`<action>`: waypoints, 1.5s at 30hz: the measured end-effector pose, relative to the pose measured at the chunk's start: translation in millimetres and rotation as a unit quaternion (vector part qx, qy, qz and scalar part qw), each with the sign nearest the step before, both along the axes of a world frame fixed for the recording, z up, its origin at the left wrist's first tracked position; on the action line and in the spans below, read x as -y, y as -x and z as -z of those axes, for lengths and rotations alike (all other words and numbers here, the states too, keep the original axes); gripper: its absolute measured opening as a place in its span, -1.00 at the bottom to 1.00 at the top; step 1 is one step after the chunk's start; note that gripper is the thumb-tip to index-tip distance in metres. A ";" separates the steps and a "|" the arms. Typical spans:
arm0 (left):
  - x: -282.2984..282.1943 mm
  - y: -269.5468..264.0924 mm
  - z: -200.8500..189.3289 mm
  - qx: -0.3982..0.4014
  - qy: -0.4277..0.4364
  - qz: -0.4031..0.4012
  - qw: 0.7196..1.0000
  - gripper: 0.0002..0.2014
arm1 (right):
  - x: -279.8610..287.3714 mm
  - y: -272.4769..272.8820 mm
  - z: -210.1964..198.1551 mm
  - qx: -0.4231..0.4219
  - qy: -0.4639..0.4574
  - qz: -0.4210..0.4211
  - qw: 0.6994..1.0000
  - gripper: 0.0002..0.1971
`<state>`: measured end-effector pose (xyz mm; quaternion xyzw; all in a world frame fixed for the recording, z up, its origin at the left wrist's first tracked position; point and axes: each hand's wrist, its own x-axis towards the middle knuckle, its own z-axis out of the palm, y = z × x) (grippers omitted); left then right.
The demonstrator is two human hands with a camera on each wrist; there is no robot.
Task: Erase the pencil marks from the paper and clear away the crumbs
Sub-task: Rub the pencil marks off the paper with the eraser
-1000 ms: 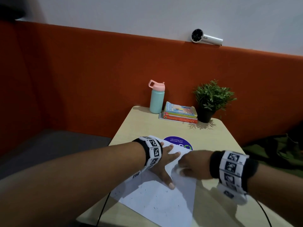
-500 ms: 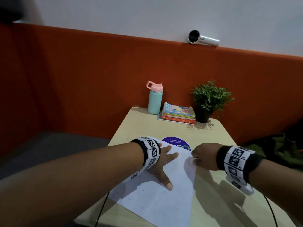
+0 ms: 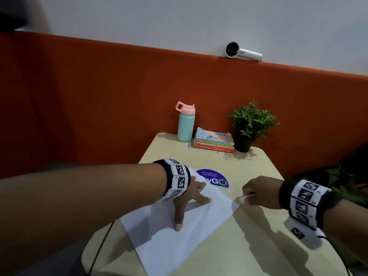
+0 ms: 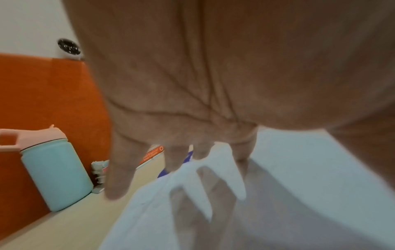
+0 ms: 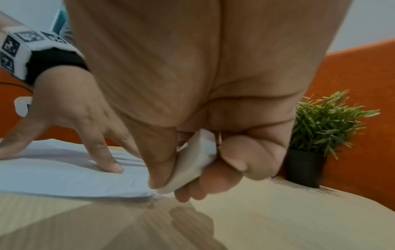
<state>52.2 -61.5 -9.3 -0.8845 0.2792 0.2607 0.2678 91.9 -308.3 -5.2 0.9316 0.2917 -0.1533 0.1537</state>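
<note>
A white sheet of paper (image 3: 179,236) lies on the light wooden table (image 3: 249,246). My left hand (image 3: 191,200) presses on its upper part with fingers spread and straight (image 4: 119,182). In the right wrist view that left hand (image 5: 70,121) shows flat on the paper (image 5: 53,177). My right hand (image 3: 256,193) hovers just past the paper's right corner and pinches a white eraser (image 5: 192,160) between thumb and fingers; the eraser (image 3: 242,198) pokes out toward the paper edge. Pencil marks and crumbs are too faint to see.
At the table's far end stand a teal bottle with a pink lid (image 3: 185,122), a stack of books (image 3: 214,140) and a potted plant (image 3: 251,126). A purple round sticker (image 3: 216,179) lies beyond the paper. An orange partition (image 3: 99,96) backs the table. Cables hang at the near edge.
My right hand with the eraser has swept right, off the paper, to just beyond its right corner. The left hand stays pressed on the sheet.
</note>
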 end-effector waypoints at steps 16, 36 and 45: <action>-20.1 4.3 9.3 -0.039 0.105 -0.082 0.990 0.12 | -15.8 32.4 0.5 -0.020 -0.143 -0.098 0.985 -0.80; 3.8 3.7 26.9 0.006 0.137 -0.082 0.987 0.07 | -69.2 39.7 11.7 -0.040 -0.108 -0.079 0.990 -0.70; -0.5 0.2 33.7 0.012 0.136 -0.079 0.987 0.11 | -72.7 38.9 11.8 -0.089 -0.128 -0.069 0.985 -0.70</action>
